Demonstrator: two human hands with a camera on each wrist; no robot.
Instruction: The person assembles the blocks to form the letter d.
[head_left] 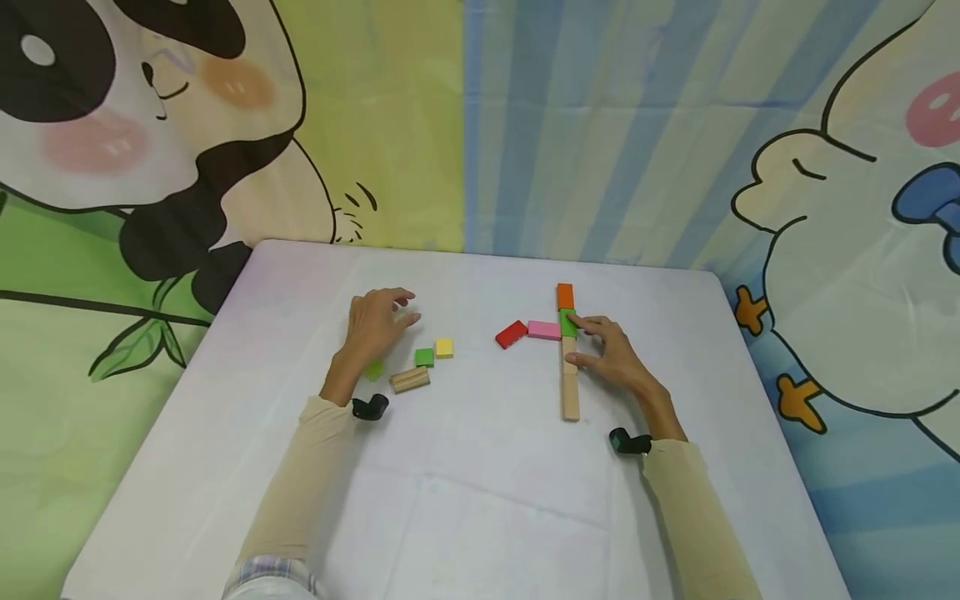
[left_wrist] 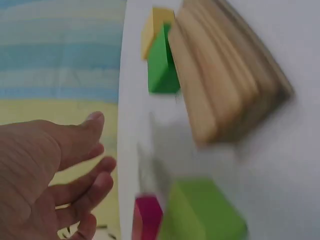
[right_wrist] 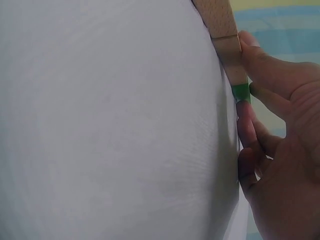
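My right hand (head_left: pixel 613 354) touches a row of blocks, its forefinger on the green block (head_left: pixel 566 326) and its thumb at the upper plain wooden block (head_left: pixel 569 346). Below lies a second wooden block (head_left: pixel 571 397); an orange block (head_left: pixel 565 296) tops the row. A pink block (head_left: pixel 544 330) extends leftward from the green one, with a tilted red block (head_left: pixel 512 334) at its end. My left hand (head_left: pixel 377 323), loosely bent and holding nothing, hovers near a light green block (head_left: pixel 374 370), a ridged wooden block (head_left: pixel 409 380), a green cube (head_left: pixel 423 357) and a yellow cube (head_left: pixel 444 348).
A magenta block (left_wrist: pixel 147 220) shows beside the light green one in the left wrist view; the left hand hides it from the head view. White cloth covers the table (head_left: pixel 480 500). A cartoon-printed curtain (head_left: pixel 600 125) hangs behind its far edge.
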